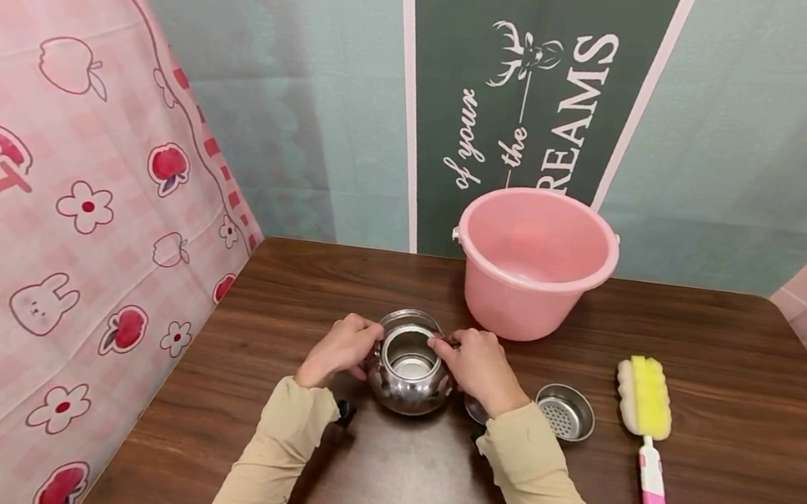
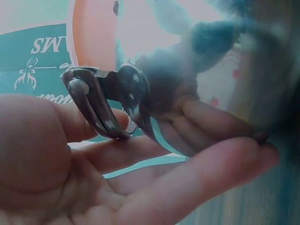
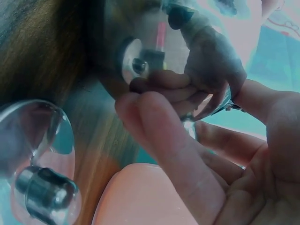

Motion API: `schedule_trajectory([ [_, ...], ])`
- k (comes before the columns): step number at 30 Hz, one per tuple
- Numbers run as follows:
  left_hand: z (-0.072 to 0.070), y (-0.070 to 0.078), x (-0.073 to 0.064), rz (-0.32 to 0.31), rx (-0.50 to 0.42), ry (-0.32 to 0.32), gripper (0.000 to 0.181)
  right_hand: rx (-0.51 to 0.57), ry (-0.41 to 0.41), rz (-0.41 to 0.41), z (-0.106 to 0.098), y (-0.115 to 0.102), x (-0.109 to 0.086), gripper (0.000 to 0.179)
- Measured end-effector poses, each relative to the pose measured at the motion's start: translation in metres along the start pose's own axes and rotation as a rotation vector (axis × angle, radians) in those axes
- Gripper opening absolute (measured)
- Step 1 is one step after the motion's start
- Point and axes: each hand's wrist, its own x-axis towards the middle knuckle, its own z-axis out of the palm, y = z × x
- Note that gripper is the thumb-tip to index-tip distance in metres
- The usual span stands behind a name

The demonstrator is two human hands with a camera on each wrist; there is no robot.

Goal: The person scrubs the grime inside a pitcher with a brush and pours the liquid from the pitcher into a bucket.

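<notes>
A shiny round steel teapot [image 1: 407,394] stands lidless on the table, its inside visible from above. My left hand [image 1: 342,349] holds its left side; in the left wrist view the thumb is by the hinged handle bracket [image 2: 96,101] and the fingers lie along the curved wall. On the opposite side my right hand [image 1: 480,366] grips it, thumb at the top near the mouth and fingers against the belly. Beside the right wrist lies the steel lid [image 1: 475,410], partly covered by that hand; its knob [image 3: 47,194] shows in the right wrist view.
A perforated steel strainer [image 1: 565,413] sits right of the right forearm. Further right lies a sponge brush [image 1: 650,400] with a pink and white handle. Behind the teapot, toward the table's back edge, stands a pink bucket [image 1: 518,304]. A printed pink curtain [image 1: 105,156] hangs at left.
</notes>
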Motion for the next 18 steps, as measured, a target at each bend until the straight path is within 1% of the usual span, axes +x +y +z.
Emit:
schedule_trajectory([
  [5, 0.0017, -0.0003, 0.0005, -0.008, -0.025, 0.003, 0.028, -0.010, 0.031, -0.009, 0.0008, 0.0029, -0.0001, 0.038],
  [10, 0.0010, -0.0005, -0.0007, -0.022, -0.062, -0.016, 0.030, -0.011, 0.048, -0.017, 0.0015, 0.0050, -0.0019, 0.041],
  [18, 0.0000, -0.0064, -0.0047, -0.039, -0.090, -0.048, 0.034, -0.002, 0.033, -0.029, 0.0032, 0.0066, -0.0085, 0.039],
])
